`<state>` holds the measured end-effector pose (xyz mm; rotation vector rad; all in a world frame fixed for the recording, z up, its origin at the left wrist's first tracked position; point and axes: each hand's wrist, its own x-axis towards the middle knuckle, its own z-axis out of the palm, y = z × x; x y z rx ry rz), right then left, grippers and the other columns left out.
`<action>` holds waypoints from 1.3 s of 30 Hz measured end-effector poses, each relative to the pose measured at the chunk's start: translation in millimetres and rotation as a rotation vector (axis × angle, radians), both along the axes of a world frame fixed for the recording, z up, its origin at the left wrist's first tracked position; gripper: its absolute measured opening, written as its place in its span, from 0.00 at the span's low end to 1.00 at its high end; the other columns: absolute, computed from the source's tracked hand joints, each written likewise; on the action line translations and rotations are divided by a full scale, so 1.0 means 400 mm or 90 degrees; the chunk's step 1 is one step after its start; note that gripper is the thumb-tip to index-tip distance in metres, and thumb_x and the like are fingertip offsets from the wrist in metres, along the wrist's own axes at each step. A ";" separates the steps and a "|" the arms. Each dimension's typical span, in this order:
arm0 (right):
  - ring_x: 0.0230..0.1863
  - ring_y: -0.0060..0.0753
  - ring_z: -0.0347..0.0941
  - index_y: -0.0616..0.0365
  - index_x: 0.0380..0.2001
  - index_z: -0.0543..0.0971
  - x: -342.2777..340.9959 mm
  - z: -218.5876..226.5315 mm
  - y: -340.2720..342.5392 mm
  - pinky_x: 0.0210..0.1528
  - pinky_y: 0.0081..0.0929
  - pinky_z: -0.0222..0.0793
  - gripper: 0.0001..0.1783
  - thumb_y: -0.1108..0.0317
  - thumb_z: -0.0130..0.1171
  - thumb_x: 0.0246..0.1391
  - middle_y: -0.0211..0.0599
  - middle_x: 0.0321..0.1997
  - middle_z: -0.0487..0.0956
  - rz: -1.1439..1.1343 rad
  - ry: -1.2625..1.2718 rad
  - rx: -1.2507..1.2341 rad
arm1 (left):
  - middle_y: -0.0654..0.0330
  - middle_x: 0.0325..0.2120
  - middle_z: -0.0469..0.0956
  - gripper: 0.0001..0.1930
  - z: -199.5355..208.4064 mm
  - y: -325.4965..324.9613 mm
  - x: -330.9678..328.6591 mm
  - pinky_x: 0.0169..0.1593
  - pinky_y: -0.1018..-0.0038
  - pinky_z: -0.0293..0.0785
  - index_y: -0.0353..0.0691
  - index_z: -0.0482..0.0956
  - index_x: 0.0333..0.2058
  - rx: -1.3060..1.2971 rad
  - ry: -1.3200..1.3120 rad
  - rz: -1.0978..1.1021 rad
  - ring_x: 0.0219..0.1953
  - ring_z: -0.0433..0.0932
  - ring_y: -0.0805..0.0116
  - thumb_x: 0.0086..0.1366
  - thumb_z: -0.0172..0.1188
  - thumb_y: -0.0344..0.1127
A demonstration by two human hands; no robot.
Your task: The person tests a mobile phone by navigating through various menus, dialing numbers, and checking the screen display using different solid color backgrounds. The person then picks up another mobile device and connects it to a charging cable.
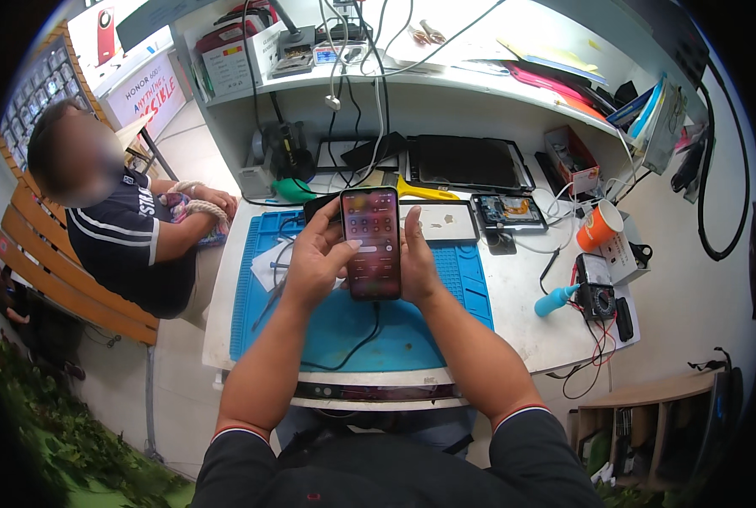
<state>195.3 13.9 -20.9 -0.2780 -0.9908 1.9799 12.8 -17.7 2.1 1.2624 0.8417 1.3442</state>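
The left hand (314, 262) has its grip closed about the left side of a smartphone (371, 254), thumb over the lit screen; the right hand's (419, 269) grip holds the right side, thumb raised beside the edge. The phone is held upright above a blue repair mat (420, 343) on the white worktop (522, 339), with a black cable (365, 337) running from its near end. On the far right of the mat lie a yellow-handled brush (424, 193) and an opened device (511, 212); farther right are an orange cup (600, 225), a light-blue bottle (556, 302) and a multimeter (598, 300).
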 end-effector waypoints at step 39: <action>0.56 0.42 0.86 0.60 0.74 0.66 -0.004 0.011 0.002 0.55 0.40 0.87 0.56 0.19 0.29 0.69 0.50 0.59 0.83 -0.055 0.002 0.022 | 0.42 0.68 0.71 0.55 -0.007 0.007 -0.019 0.69 0.62 0.73 0.36 0.41 0.82 0.002 -0.007 -0.127 0.68 0.75 0.57 0.62 0.65 0.30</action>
